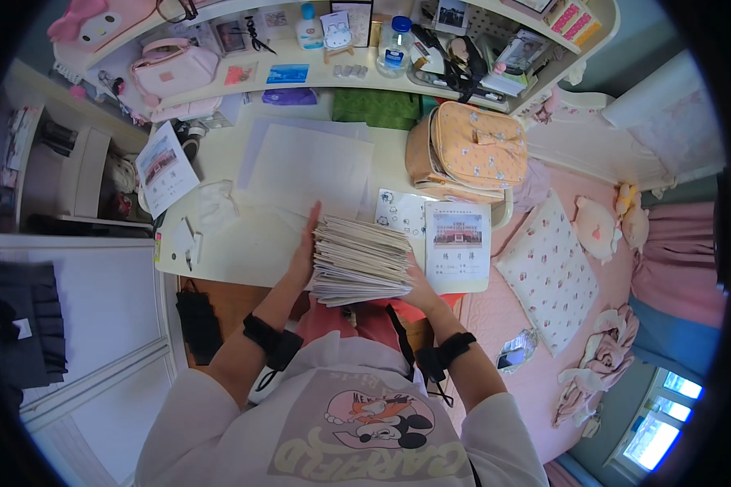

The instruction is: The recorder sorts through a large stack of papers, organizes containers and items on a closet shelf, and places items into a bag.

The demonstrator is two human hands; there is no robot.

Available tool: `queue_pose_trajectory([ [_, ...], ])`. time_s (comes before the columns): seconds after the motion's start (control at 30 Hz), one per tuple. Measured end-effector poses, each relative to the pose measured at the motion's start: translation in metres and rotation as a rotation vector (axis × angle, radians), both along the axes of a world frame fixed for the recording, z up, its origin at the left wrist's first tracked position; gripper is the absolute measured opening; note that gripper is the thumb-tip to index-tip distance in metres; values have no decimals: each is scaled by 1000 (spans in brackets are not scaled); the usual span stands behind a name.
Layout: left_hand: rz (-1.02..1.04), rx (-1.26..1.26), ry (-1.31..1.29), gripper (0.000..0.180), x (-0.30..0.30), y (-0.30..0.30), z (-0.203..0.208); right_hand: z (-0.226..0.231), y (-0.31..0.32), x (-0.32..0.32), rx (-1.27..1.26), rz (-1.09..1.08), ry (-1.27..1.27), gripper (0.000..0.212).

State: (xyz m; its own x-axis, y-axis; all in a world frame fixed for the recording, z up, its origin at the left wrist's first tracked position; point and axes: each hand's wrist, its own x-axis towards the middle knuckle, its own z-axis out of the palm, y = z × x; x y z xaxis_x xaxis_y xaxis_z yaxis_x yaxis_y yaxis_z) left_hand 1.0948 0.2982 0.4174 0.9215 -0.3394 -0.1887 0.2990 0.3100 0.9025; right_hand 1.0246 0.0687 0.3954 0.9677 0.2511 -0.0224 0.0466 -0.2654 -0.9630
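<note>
A thick stack of thin paper booklets (361, 260) stands at the desk's front edge, its many page edges facing up toward me. My left hand (304, 247) presses flat along the stack's left side, fingers stretched forward. From the right side my right hand (419, 286) holds the same stack; its fingers are partly hidden by the paper. Just right of it lies an exercise book (458, 243) with a building picture on its white cover. Ahead of the stack, translucent sheets (313, 166) lie on the white desk (256, 252).
An orange patterned bag (475, 150) stands at the desk's back right. Another booklet (166, 169) leans at the left edge, near a crumpled white cloth (217, 203). A shelf (333, 81) with bottles and a pink bag (175, 69) runs behind. To the right is a pink bed (503, 316).
</note>
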Motion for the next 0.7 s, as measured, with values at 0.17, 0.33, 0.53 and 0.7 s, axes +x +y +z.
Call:
queue_pose_trajectory([
  [0.17,-117,-117,-50,69,12,-1,-5,-10,4,5,-261,15,-254,75],
  [0.33,48,-7,409,75,25,-9,5,-1,15,17,-5,-171,42,59],
  [0.53,-245,70,226,86,61,8,29,48,2,59,374,-332,376,52],
  [0.7,-317,347,63,79,12,5,14,37,9,39,536,-430,622,53],
])
